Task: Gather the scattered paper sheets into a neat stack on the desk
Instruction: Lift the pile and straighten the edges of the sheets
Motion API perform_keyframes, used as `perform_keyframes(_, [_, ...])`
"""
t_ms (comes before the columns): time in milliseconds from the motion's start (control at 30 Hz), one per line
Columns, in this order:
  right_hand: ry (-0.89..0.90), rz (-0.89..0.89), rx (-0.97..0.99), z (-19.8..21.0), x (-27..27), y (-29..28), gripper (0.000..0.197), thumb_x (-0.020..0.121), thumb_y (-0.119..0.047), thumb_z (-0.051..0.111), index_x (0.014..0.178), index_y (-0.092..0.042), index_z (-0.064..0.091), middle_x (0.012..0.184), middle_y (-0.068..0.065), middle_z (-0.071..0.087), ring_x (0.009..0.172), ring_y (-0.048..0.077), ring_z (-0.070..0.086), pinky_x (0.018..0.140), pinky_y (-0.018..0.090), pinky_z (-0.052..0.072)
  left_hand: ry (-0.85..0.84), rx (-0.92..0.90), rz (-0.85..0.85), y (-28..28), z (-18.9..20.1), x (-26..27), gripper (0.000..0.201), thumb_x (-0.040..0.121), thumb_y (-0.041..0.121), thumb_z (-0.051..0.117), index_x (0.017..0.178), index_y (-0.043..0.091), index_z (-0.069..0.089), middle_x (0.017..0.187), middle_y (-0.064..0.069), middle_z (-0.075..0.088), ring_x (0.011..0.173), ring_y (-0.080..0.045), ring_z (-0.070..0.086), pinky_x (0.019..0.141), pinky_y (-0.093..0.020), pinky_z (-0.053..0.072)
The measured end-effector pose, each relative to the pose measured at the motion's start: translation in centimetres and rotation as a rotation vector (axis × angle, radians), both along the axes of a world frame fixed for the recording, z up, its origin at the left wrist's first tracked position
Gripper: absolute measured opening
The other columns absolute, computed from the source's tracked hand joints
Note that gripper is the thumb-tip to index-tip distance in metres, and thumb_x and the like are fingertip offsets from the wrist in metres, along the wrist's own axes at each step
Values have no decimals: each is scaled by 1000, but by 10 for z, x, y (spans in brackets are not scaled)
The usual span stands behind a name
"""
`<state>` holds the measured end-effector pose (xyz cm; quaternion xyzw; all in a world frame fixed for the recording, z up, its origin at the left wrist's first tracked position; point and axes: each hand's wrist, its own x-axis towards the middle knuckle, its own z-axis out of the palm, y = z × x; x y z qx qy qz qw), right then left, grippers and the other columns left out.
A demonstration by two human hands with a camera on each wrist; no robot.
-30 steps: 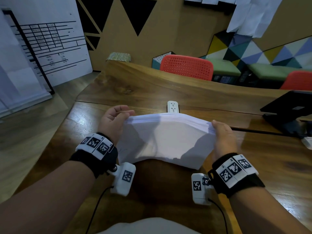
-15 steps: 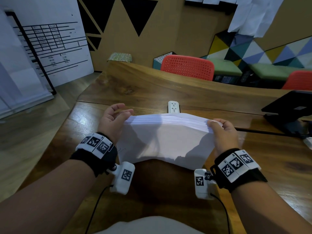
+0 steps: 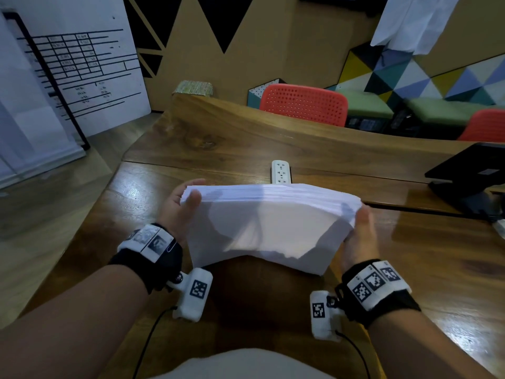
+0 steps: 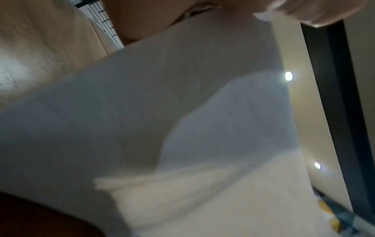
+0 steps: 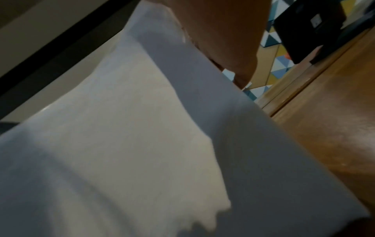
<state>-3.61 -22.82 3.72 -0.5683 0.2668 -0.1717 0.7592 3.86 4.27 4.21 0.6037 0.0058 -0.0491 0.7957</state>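
Gripping the paper stack at its two ends, left hand and right hand hold it on edge above the desk near edge; blank sheets, raised slightly higher than before.

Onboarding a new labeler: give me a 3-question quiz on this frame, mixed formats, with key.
1. True or false: the paper stack lies flat on the desk.
2. Which hand grips it? A) only the left hand B) only the right hand C) both
3. Fill in: the white thing just beyond the stack is a power ____.

Key: 1 false, it stands raised on edge between the hands; 2 C; 3 strip.
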Motion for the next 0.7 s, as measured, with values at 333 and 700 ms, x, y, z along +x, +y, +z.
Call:
perform_keyframes(333, [-135, -2, -313, 1, 2, 7, 34, 79, -16, 71, 94, -38, 49, 102, -9, 61, 94, 7, 61, 81, 27, 51, -50, 297, 120, -5, 8, -8, 21, 72, 16, 75, 82, 9, 58, 69, 0, 60, 50, 0, 61, 38, -10, 44])
perform_keyframes(700, [-31, 13, -151, 8, 7, -1, 14, 85, -30, 62, 73, -28, 57, 77, 0, 58, 74, 18, 56, 66, 31, 45, 17, 155, 205, -4, 7, 13, 32, 81, 11, 54, 53, 24, 62, 65, 11, 69, 72, -14, 58, 65, -27, 47])
